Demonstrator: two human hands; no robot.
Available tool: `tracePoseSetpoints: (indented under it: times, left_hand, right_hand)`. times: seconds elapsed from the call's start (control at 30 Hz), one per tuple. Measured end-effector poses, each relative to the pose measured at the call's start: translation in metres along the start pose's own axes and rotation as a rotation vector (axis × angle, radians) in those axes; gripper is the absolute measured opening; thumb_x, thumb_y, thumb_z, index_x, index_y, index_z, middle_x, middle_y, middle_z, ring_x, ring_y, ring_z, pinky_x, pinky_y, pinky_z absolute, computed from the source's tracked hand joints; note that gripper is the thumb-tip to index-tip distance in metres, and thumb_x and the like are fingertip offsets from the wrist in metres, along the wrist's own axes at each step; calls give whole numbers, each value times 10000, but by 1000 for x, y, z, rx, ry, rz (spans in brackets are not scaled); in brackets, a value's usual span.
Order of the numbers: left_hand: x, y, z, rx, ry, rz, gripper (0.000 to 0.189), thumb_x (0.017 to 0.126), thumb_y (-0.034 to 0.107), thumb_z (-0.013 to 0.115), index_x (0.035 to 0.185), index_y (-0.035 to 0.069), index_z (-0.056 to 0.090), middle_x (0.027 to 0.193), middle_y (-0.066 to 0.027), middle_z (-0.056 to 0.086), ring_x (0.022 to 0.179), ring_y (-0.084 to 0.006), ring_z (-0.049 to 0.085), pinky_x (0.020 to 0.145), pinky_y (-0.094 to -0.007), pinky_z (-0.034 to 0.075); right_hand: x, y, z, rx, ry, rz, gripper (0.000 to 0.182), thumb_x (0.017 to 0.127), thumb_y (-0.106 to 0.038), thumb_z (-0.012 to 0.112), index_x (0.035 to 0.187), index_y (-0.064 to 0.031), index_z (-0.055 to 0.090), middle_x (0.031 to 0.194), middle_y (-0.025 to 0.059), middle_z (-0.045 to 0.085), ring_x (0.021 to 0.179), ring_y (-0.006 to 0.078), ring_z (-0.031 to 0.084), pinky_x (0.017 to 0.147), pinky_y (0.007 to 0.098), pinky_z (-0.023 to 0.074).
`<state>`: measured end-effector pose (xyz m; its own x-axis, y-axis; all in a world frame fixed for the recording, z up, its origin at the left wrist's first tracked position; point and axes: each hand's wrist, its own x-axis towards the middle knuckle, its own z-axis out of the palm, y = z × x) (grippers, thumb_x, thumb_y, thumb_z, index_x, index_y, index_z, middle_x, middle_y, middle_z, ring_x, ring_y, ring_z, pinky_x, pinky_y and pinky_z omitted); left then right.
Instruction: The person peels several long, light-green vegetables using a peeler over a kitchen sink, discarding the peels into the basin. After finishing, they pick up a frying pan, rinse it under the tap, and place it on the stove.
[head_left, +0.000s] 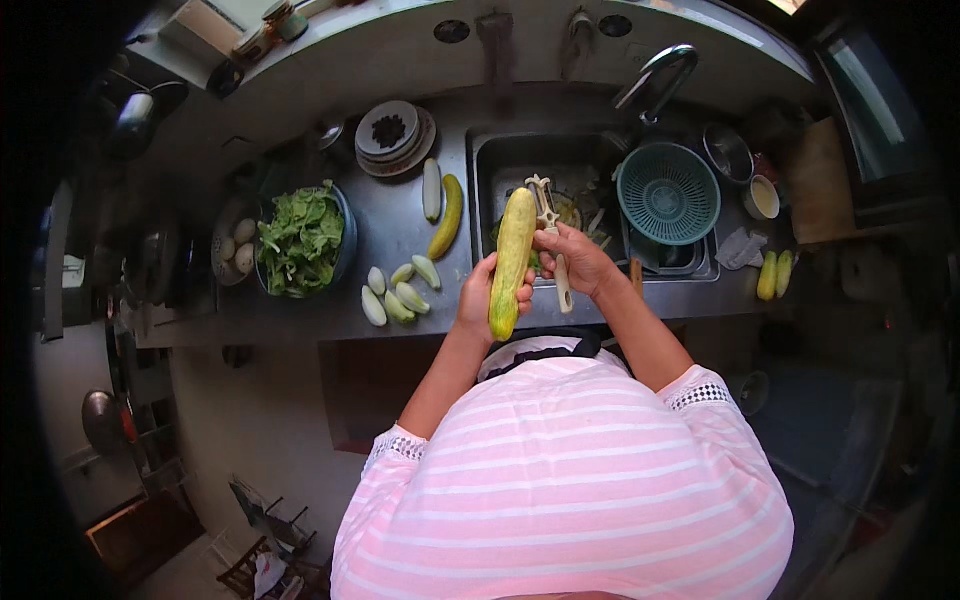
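A large yellow cucumber, greener at its lower end, lies upright in my left hand, whose fingers wrap around it. My right hand grips a cream-coloured vegetable peeler, its head pointing away from me beside the cucumber's upper end. Both hands are over the near edge of the metal sink, where peelings lie partly hidden. On the counter to the left are a peeled cucumber, an unpeeled yellow cucumber and several short pale green vegetable pieces.
A teal colander sits over the sink's right side, under a curved faucet. Leafy greens fill a basin at left, near stacked plates. Right of the sink are a cloth, a small bowl and two yellow-green cucumbers.
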<state>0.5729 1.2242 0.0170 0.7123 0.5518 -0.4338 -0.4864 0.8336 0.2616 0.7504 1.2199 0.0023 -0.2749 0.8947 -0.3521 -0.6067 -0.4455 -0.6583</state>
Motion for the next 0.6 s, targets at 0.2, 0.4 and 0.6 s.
tracePoseSetpoints:
  times: [0.2,0.4,0.6]
  left_hand:
    - [4,1,-6,-178,-155,-111,431,933,383,252,1132,42,424,856,-110,504,581,-136,464,496,-241,416]
    - [6,-7,-1,-113,-96,-102,440,918,384,260,1105,47,473,831,-99,558,528,-144,502,429,-234,428]
    - [18,-34,-1,265,158,-69,520,906,490,258,1095,77,510,825,-84,600,551,-150,587,434,-260,490]
  right_hand:
    - [3,-2,7,57,15,25,249,806,-217,623,980,-87,502,664,-33,499,515,42,447,479,201,405]
    - [12,8,-1,-29,44,-28,259,793,-229,631,934,-53,504,635,-26,484,500,49,422,437,180,355]
    - [-7,7,-33,-242,157,-18,354,771,-242,646,1003,-22,493,695,7,502,546,74,438,483,216,378]
